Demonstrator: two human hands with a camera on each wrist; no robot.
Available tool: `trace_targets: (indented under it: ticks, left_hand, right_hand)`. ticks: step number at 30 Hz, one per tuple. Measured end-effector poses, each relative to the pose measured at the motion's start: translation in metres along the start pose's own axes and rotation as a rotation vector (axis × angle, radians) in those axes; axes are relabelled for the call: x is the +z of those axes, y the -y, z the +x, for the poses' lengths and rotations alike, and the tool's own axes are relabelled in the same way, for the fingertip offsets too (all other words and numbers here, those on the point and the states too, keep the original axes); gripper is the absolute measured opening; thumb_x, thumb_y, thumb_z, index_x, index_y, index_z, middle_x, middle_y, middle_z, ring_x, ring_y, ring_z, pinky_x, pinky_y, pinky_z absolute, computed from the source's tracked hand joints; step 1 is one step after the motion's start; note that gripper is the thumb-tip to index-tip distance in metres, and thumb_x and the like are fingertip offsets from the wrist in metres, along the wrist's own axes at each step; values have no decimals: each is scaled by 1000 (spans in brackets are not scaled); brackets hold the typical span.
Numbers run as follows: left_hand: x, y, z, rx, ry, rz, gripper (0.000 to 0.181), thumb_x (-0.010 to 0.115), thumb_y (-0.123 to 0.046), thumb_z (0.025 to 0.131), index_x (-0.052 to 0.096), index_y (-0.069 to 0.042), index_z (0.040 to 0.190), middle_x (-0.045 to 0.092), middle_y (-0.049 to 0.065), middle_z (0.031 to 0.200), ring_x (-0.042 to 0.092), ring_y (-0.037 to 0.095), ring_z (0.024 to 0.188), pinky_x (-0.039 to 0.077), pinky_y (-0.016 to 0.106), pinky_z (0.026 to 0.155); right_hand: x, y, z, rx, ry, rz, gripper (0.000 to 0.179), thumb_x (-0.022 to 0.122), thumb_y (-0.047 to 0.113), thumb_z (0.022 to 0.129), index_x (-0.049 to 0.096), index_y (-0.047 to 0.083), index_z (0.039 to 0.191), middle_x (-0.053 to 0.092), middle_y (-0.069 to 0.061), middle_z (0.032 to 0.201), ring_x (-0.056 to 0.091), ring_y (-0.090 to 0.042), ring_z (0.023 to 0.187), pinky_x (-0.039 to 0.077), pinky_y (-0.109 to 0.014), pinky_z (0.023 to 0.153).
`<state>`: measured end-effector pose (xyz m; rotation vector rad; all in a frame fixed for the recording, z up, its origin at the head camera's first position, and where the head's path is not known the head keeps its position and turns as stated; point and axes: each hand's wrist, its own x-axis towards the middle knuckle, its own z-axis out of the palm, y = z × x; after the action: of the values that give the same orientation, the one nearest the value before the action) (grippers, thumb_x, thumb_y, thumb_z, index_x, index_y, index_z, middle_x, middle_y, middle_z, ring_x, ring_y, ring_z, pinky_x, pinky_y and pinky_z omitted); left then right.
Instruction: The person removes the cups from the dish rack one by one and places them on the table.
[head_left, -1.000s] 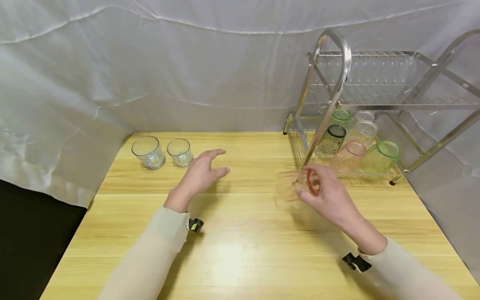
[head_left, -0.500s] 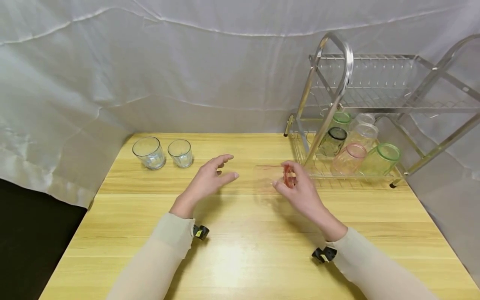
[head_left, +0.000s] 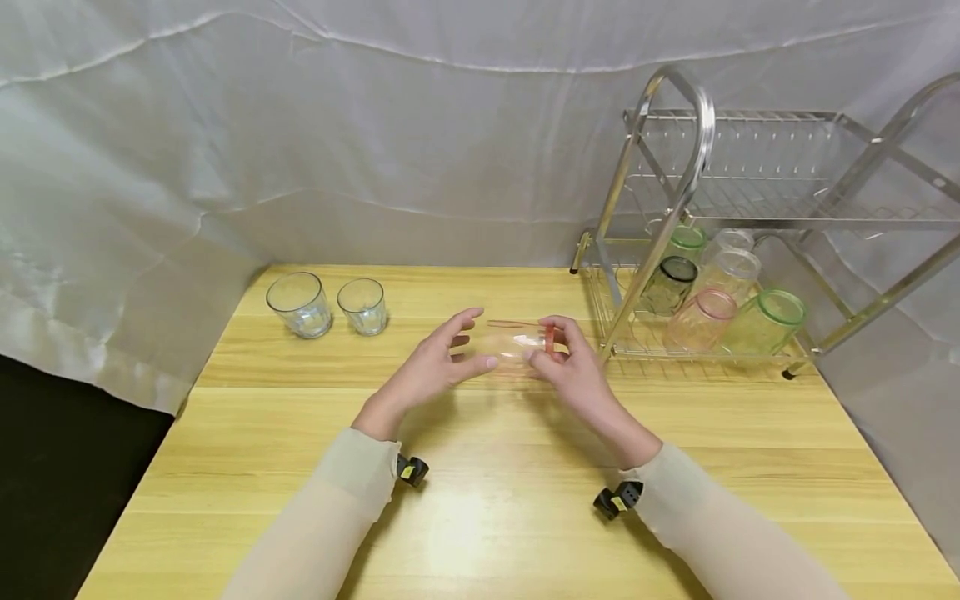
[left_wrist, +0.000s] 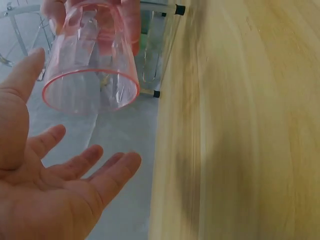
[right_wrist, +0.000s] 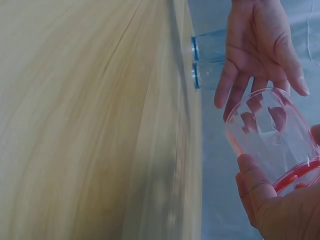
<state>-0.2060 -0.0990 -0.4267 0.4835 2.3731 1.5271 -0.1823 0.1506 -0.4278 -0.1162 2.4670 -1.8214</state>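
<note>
My right hand [head_left: 583, 377] holds a clear pink-tinted drinking glass [head_left: 513, 342] on its side above the table, gripping it near the thick red base. The glass's mouth points left. My left hand [head_left: 431, 368] is just off that mouth, thumb and fingers spread around air. In the left wrist view, the pink rim of the glass [left_wrist: 90, 95] faces my left palm [left_wrist: 55, 200], with a gap between them. From the right wrist, my thumb and fingers [right_wrist: 257, 185] pinch the glass [right_wrist: 270, 135] by its lower side.
Two clear tumblers [head_left: 300, 308] [head_left: 363, 308] stand upright at the table's back left. A two-tier metal dish rack [head_left: 678, 208] stands at the right, with several upside-down glasses, including a pink one [head_left: 701, 321] and a green one [head_left: 765, 323], on its lower tier. A grey cloth [head_left: 450, 150] hangs behind.
My right hand has carried the pink glass leftward, away from the rack front. My left hand has moved slightly right, so the two hands are now close together around the glass's ends.
</note>
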Motion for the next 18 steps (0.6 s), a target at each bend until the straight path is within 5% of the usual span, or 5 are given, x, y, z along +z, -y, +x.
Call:
trace_targets:
  ticks: [7,18]
  left_hand:
    - [3,-2,0,-8,46,-78,85,80,-53,91,32,-47,161,34,3,167,42,32,152,46,51,119]
    - [5,-1,0,18,56,-194,85,84,-35,92,34,-45,160,32,5,168,45,31,150,54,51,111]
  right_hand:
    - [7,3,1,22,36,132,57,65,10,98,43,7,150,45,-29,144,68,-29,98,65,-41,88]
    - [10,4,1,42,57,287,57,62,8,100,39,5,152,46,-25,137,68,-27,103,65,-36,89]
